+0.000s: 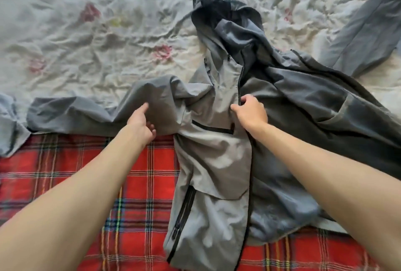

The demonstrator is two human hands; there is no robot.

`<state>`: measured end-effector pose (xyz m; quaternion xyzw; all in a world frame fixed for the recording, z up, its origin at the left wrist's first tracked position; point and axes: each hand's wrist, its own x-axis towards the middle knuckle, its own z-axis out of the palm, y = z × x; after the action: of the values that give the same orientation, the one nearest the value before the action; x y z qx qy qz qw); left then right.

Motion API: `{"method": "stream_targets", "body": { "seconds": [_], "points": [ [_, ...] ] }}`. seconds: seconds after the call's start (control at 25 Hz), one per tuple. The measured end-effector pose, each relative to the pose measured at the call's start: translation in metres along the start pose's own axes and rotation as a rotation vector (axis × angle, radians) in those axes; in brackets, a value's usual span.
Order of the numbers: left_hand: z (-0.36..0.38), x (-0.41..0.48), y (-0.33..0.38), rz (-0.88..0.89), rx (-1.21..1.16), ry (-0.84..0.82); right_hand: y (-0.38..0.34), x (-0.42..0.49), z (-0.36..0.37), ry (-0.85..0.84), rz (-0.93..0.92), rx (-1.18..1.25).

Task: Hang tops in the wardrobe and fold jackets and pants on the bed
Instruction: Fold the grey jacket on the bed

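Note:
A grey hooded jacket [219, 155] with black zips lies spread on the bed, hood pointing away from me. Its front is unzipped, and the right half lies open showing the darker lining. My right hand [249, 112] pinches the edge of the left front panel at the zip, chest high. My left hand [142, 123] holds the fabric of the jacket's left sleeve [86, 112] near the shoulder, index finger stretched out and the other fingers curled under the cloth. The right sleeve [364, 32] runs off toward the far right corner.
The jacket lies across a red tartan blanket [76, 173] in front of me and a crumpled white sheet [97, 43] with faded pink flowers behind. A pale blue cloth [8, 123] sits at the left edge.

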<state>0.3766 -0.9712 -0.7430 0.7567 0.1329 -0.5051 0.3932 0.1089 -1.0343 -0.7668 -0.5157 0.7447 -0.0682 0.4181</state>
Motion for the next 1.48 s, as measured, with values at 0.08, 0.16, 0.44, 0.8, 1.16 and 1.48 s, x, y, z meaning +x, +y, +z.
{"method": "stream_targets", "body": {
  "seconds": [0.08, 0.16, 0.44, 0.8, 1.16, 1.48],
  "points": [
    [-0.004, 0.009, 0.003, 0.029, 0.034, 0.017, -0.020, 0.000, -0.010, -0.006, -0.168, -0.143],
    [-0.010, 0.008, 0.010, 0.145, 0.017, 0.037, -0.058, 0.015, -0.031, 0.063, -0.351, -0.001],
    [-0.048, -0.016, -0.067, 0.437, 0.414, -0.028, -0.034, 0.020, -0.066, 0.205, -0.475, 0.174],
    [-0.091, -0.058, -0.237, 0.270, 0.758, -0.244, 0.265, -0.187, -0.027, -0.191, -0.884, -0.857],
    [-0.126, -0.072, -0.189, -0.201, 0.083, -0.270, 0.247, -0.205, 0.004, 0.290, -0.974, -0.706],
    [-0.196, -0.081, -0.242, 0.626, 0.957, -0.207, 0.270, -0.251, -0.019, -0.327, -0.877, -0.796]
  ]
}}
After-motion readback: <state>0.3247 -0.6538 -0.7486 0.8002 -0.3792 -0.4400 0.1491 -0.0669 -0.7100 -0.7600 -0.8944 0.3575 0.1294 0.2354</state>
